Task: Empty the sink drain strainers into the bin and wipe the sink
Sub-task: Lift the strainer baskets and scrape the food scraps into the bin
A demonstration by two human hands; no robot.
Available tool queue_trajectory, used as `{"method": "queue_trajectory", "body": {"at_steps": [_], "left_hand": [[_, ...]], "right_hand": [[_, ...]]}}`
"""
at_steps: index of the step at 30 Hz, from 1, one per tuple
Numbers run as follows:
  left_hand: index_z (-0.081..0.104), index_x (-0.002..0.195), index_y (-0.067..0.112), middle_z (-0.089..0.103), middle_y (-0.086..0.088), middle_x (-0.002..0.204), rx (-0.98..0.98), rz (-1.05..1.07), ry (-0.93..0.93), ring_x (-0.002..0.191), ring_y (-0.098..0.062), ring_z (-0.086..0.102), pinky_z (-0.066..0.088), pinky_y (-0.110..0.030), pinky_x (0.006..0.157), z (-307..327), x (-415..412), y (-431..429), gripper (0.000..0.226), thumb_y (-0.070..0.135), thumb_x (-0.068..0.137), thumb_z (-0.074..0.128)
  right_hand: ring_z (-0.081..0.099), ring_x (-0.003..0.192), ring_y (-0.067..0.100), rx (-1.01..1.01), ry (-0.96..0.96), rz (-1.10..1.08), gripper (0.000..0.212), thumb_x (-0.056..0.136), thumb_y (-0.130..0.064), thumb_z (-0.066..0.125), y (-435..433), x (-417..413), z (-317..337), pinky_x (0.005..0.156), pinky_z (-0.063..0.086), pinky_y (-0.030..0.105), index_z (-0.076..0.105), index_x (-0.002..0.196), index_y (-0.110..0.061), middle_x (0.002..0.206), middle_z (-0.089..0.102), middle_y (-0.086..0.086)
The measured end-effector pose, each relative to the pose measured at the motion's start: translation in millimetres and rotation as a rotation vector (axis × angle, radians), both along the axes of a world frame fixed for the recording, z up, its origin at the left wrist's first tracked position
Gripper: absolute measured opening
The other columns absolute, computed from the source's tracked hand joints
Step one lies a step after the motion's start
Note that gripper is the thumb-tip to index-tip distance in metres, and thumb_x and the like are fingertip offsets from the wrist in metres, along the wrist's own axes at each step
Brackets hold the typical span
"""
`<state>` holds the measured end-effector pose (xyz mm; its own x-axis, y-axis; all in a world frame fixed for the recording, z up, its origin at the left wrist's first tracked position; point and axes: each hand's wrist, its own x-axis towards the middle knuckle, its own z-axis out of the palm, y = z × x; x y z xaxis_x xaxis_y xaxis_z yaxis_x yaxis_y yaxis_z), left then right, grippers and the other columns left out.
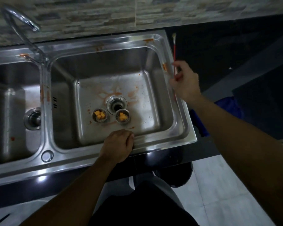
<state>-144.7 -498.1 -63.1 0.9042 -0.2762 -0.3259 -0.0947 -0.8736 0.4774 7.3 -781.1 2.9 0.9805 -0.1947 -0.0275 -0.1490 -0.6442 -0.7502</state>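
Note:
Two metal drain strainers lie on the floor of the right sink basin (147,101), the left strainer (99,115) and the right strainer (122,116), each holding orange food cubes. They sit just in front of the open drain hole (116,103). Orange stains streak the basin floor and the rim. My left hand (118,145) rests with curled fingers on the sink's front rim, holding nothing that I can see. My right hand (185,80) pinches a thin red-handled brush (174,46) over the sink's right rim.
A chrome tap (21,28) arches over the divider. The left basin (15,101) has its own drain (32,119). Black countertop (227,51) lies to the right. A blue object (230,108) stands on the floor to the right, below the counter edge.

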Motion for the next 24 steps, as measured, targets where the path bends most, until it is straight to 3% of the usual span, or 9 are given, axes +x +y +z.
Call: {"method": "queue_trajectory", "body": {"at_steps": [2, 5, 7, 9, 11, 13, 16, 20, 24], "left_hand": [[0.067, 0.101, 0.024, 0.068, 0.003, 0.096, -0.013, 0.002, 0.002, 0.089, -0.018, 0.060, 0.051, -0.034, 0.083, 0.8, -0.5, 0.4, 0.031, 0.039, 0.102, 0.040], [0.068, 0.107, 0.023, 0.070, 0.002, 0.102, -0.050, 0.023, 0.002, 0.094, -0.018, 0.062, 0.052, -0.036, 0.088, 2.8, -0.4, 2.0, 0.031, 0.038, 0.102, 0.043], [0.069, 0.114, 0.021, 0.072, 0.000, 0.110, -0.078, 0.048, 0.008, 0.100, -0.020, 0.064, 0.052, -0.037, 0.093, 4.1, 0.4, 2.6, 0.031, 0.036, 0.102, 0.045], [0.068, 0.122, 0.019, 0.071, -0.004, 0.119, -0.113, 0.062, 0.016, 0.109, -0.023, 0.064, 0.051, -0.037, 0.099, 4.6, 2.0, 3.5, 0.031, 0.032, 0.101, 0.050], [0.067, 0.126, 0.015, 0.070, -0.009, 0.124, -0.170, 0.095, 0.027, 0.114, -0.027, 0.064, 0.049, -0.034, 0.101, 5.3, 5.8, 6.1, 0.031, 0.025, 0.100, 0.054], [0.066, 0.128, 0.011, 0.068, -0.013, 0.128, -0.207, 0.155, 0.066, 0.118, -0.030, 0.062, 0.047, -0.034, 0.103, 5.3, 14.0, 11.4, 0.032, 0.019, 0.099, 0.054], [0.062, 0.134, 0.011, 0.063, -0.015, 0.136, -0.175, 0.265, 0.196, 0.126, -0.032, 0.057, 0.044, -0.037, 0.109, -0.9, 31.3, 28.1, 0.037, 0.019, 0.099, 0.053], [0.060, 0.137, 0.015, 0.063, -0.015, 0.135, -0.082, 0.390, 0.442, 0.119, -0.034, 0.060, 0.049, -0.039, 0.104, -20.3, 53.1, 68.0, 0.041, 0.025, 0.098, 0.047], [0.067, 0.123, 0.013, 0.068, -0.016, 0.125, -0.009, 0.500, 0.486, 0.114, -0.035, 0.065, 0.054, -0.037, 0.093, -44.7, 77.4, 96.6, 0.040, 0.038, 0.093, 0.057]], "right_hand": [[0.067, 0.062, 0.004, 0.154, 0.023, 0.016, 0.041, 0.087, -0.004, 0.066, 15.9, -8.8, 1.1, 0.060, 0.057, 0.015, 0.065, 0.124, -0.022, 0.081, 0.067, 0.000], [0.074, 0.072, 0.015, 0.541, 0.170, -0.027, 0.033, 0.092, 0.005, 0.058, 43.3, -24.0, 3.9, 0.069, 0.062, 0.028, 0.068, 0.122, -0.005, 0.094, 0.070, 0.018], [0.075, 0.088, 0.022, 0.724, 0.223, 0.001, 0.031, 0.096, 0.007, 0.052, 59.3, -36.3, 4.7, 0.079, 0.063, 0.036, 0.066, 0.121, -0.001, 0.102, 0.073, 0.017], [0.073, 0.101, 0.024, 0.759, 0.197, 0.062, 0.032, 0.094, 0.011, 0.052, 73.0, -50.7, 3.1, 0.085, 0.062, 0.038, 0.066, 0.120, -0.001, 0.109, 0.074, 0.015], [0.073, 0.105, 0.024, 0.695, 0.117, 0.113, 0.028, 0.091, 0.012, 0.060, 86.6, -67.5, -2.7, 0.090, 0.060, 0.043, 0.066, 0.116, 0.002, 0.110, 0.074, 0.014], [0.075, 0.098, 0.020, 0.562, 0.025, 0.132, 0.020, 0.093, -0.002, 0.066, 98.9, -84.6, -10.9, 0.088, 0.061, 0.042, 0.070, 0.113, -0.002, 0.105, 0.076, 0.008], [0.074, 0.086, 0.006, 0.354, -0.114, 0.147, 0.023, 0.099, -0.018, 0.060, 112.3, -109.9, -24.5, 0.080, 0.058, 0.020, 0.071, 0.120, -0.015, 0.097, 0.076, -0.006], [0.060, 0.084, -0.001, 0.101, -0.077, 0.126, 0.033, 0.102, -0.014, 0.054, 127.8, -138.7, -41.7, 0.076, 0.047, 0.011, 0.063, 0.134, -0.015, 0.094, 0.063, -0.005], [0.059, 0.070, 0.008, -0.041, -0.060, 0.097, 0.031, 0.098, -0.004, 0.058, 147.1, -161.7, -39.1, 0.070, 0.050, 0.017, 0.066, 0.128, -0.007, 0.084, 0.065, -0.001]]}}
